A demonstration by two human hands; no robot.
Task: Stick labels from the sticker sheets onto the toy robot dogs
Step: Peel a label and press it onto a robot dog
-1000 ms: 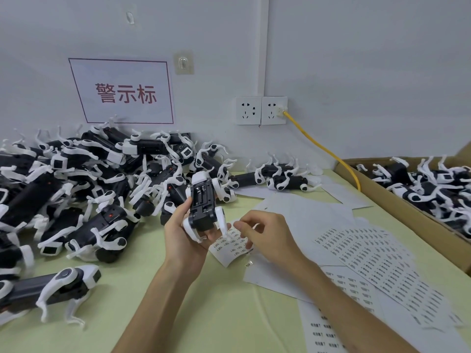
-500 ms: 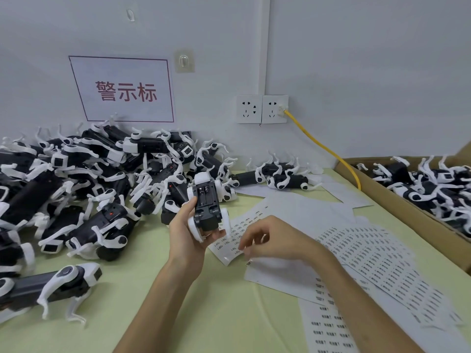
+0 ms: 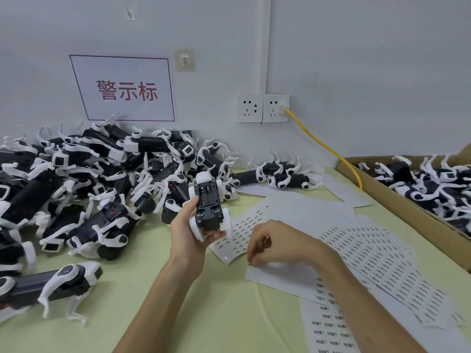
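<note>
My left hand [image 3: 187,231] grips a black-and-white toy robot dog [image 3: 207,207] belly-up above the table, its battery bay facing me. My right hand [image 3: 276,244] hovers low over the sticker sheets, fingers curled, fingertips pinching a tiny label [image 3: 249,263] at the edge of a white sheet. A small curled sticker sheet [image 3: 235,240] with rows of labels lies between the two hands. A larger sheet full of labels [image 3: 382,253] lies to the right.
A big pile of toy dogs [image 3: 84,179] fills the left and back of the green table [image 3: 216,314]. A cardboard box [image 3: 397,200] with more dogs stands at the right. One dog [image 3: 53,284] lies alone front left. A yellow cable [image 3: 323,146] runs from the wall socket.
My right hand has moved down and to the right, away from the held dog to the sheets' edge. The left hand has lifted the dog slightly.
</note>
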